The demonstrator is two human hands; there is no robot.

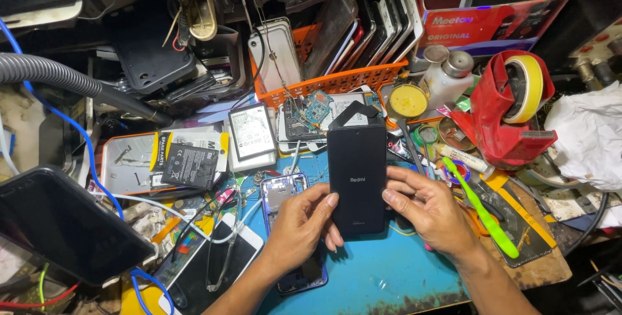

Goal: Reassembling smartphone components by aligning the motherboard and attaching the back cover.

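A black phone back cover (pixel 357 172) is held upright over the blue work mat (pixel 382 273), its back face toward me. My left hand (pixel 299 224) grips its left edge near the bottom, thumb on the face. On the right edge sits my right hand (pixel 431 208), thumb pressing the cover's side. An opened phone frame (pixel 283 192) with a purple rim lies just left of the cover, partly under my left hand.
An orange basket (pixel 337 81) of phones stands behind. A red tape dispenser (pixel 512 107) and a green toothbrush (pixel 479 208) are at the right. Batteries (pixel 189 166), a white phone (pixel 214 266), a dark tablet (pixel 58 224), a grey hose (pixel 58 78) and cables crowd the left.
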